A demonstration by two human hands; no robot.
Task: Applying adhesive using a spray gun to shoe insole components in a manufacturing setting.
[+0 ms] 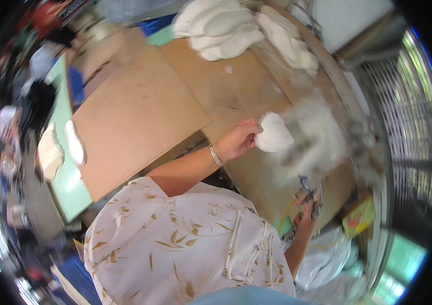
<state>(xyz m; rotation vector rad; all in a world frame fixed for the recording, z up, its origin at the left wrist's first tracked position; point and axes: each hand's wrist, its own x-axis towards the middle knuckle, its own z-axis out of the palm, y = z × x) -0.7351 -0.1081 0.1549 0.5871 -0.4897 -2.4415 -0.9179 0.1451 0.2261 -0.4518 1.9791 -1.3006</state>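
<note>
My left hand (239, 141) is stretched out over the cardboard, its thumb and fingers pinching the edge of a white rounded pad (276, 133). A spray gun (306, 189) with a bluish top and a yellow hose is in my right hand (305, 214), lower right of the pad. Its nozzle end stands apart from the pad. Beneath both, the brown cardboard (256, 173) carries a broad whitish patch of spray residue (317, 137). Whether spray is coming out cannot be made out.
Stacked white insole-shaped pieces (218, 28) lie at the far edge, with another pile (287, 40) to their right. A raised cardboard sheet (139, 107) covers the left. More white pieces (50, 152) rest on a green board (68, 188). A grille (404, 122) stands right. Other people are far left.
</note>
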